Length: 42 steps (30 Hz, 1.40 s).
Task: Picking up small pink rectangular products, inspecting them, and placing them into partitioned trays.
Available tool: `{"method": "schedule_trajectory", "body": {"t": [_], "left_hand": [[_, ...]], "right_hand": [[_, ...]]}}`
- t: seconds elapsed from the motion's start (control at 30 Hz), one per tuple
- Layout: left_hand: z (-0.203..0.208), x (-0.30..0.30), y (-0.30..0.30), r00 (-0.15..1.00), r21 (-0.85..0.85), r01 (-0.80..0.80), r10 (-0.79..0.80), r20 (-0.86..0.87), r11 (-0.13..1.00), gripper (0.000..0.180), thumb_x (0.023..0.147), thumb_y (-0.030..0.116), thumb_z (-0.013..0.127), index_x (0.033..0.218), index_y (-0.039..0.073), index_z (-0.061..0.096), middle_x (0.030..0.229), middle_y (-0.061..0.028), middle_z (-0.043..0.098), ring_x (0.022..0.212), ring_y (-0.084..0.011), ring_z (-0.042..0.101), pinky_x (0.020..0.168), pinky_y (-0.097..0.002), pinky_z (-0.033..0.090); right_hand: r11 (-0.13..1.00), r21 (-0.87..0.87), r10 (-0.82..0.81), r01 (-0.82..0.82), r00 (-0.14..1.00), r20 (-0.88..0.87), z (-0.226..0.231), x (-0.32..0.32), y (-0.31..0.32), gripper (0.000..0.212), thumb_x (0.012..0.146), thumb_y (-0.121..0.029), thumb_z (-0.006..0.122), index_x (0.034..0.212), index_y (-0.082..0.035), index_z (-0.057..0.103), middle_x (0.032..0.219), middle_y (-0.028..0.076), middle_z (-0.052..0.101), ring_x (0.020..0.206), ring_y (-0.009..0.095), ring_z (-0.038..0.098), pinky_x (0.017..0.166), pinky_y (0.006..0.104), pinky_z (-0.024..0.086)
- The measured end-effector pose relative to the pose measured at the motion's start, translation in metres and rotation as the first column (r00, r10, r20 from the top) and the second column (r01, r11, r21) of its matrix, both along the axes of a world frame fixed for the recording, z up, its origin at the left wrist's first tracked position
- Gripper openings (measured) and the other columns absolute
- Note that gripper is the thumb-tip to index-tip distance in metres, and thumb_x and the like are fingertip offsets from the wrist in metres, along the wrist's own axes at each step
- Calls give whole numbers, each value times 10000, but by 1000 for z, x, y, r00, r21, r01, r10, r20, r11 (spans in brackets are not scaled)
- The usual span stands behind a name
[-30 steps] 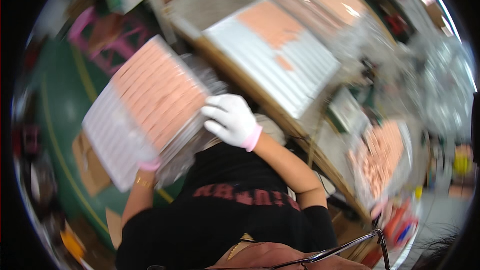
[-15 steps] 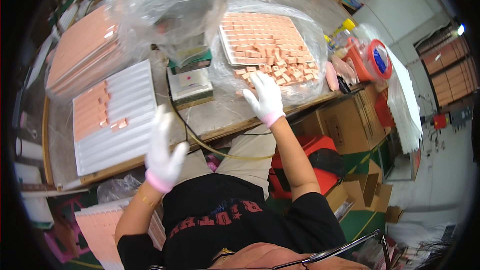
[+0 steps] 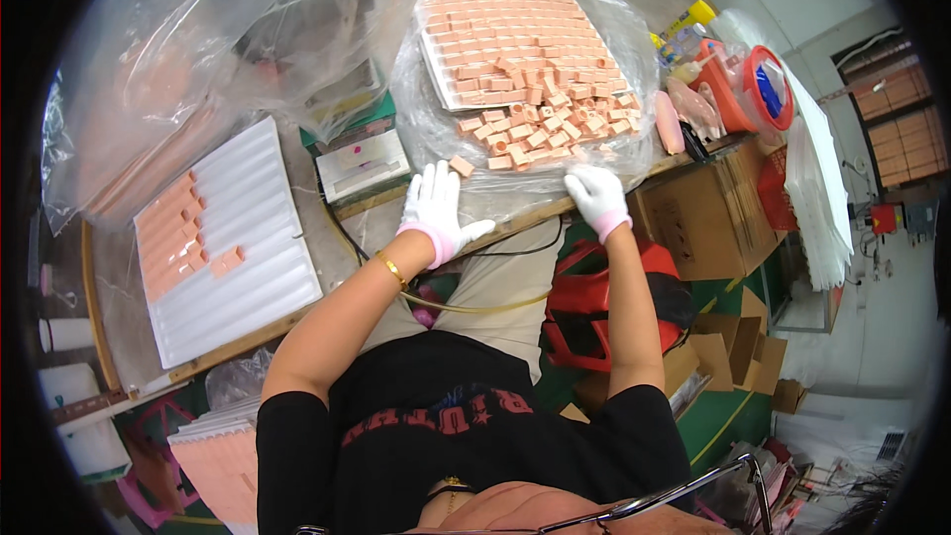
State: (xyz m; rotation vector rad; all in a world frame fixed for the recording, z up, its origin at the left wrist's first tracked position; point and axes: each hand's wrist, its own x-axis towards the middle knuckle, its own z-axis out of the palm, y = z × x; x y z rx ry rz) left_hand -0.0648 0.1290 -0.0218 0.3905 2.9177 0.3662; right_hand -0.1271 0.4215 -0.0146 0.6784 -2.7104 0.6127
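My left hand (image 3: 433, 206), in a white glove with a pink cuff, is open. Its fingers lie flat at the near edge of the clear plastic bag (image 3: 421, 144), and the thumb points right. One loose peach-coloured block (image 3: 462, 166) sits just beyond its fingertips. At the bag's near right edge, my gloved right hand (image 3: 598, 200) has its fingers curled together; whatever they may hold is hidden. Between and beyond both hands, a pile of small hollow peach blocks (image 3: 540, 134) spills over the near side of a white tray (image 3: 434, 69) covered with rows of such blocks.
A ridged white tray (image 3: 253, 228), partly filled with peach blocks, lies at left. Behind it, clear plastic (image 3: 149, 89) covers a stack. A small green-and-white box-like device (image 3: 362, 166) stands between the trays. An orange-red container (image 3: 723, 89) is at right, above cardboard boxes (image 3: 693, 223).
My left hand has moved right and forward, from beside the ridged tray to the bag's edge. My right hand has shifted right and its fingers have curled. The view has shifted slightly.
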Motion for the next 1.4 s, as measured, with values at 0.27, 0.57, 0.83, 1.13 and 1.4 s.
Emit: {"method": "schedule_trajectory", "body": {"t": [0.27,0.57,0.83,1.13,1.4], "left_hand": [[50,9,-12,994,75,74,-79,69,994,651,784,530,567,1163,2,522,1216,-211,512,1144,-355,470,958,-434,381],[11,66,-247,630,550,-321,607,-484,771,230,807,139,608,1015,43,625,938,-160,627,881,-308,600,796,-369,491],[25,68,-390,757,-62,-598,538,-372,799,274,783,159,570,1044,125,648,934,-110,624,966,-294,557,866,-400,461],[46,23,-345,830,148,-511,531,-170,847,274,739,195,707,965,65,622,922,-121,639,888,-269,598,788,-370,493],[49,32,-164,964,727,-225,258,68,649,421,740,207,734,1093,12,613,974,-98,632,834,-151,606,748,-274,492]], "right_hand": [[998,48,-21,37,956,-294,14,-12,-110,310,801,-314,658,1039,-115,639,925,129,642,822,309,607,710,408,492],[928,369,30,47,979,-200,-14,-24,-124,354,826,-281,624,1126,-107,557,895,122,549,809,318,575,662,415,483],[995,23,103,-101,935,-339,17,-34,-142,338,829,-91,618,1158,-60,544,906,129,562,807,310,553,708,402,462],[519,-838,461,170,770,441,43,12,-204,342,940,-152,517,1255,-18,525,992,40,646,688,55,510,601,185,413],[623,-733,542,-272,826,154,26,33,-274,383,866,-169,637,1208,-25,546,911,66,612,735,140,567,630,273,460]]}}
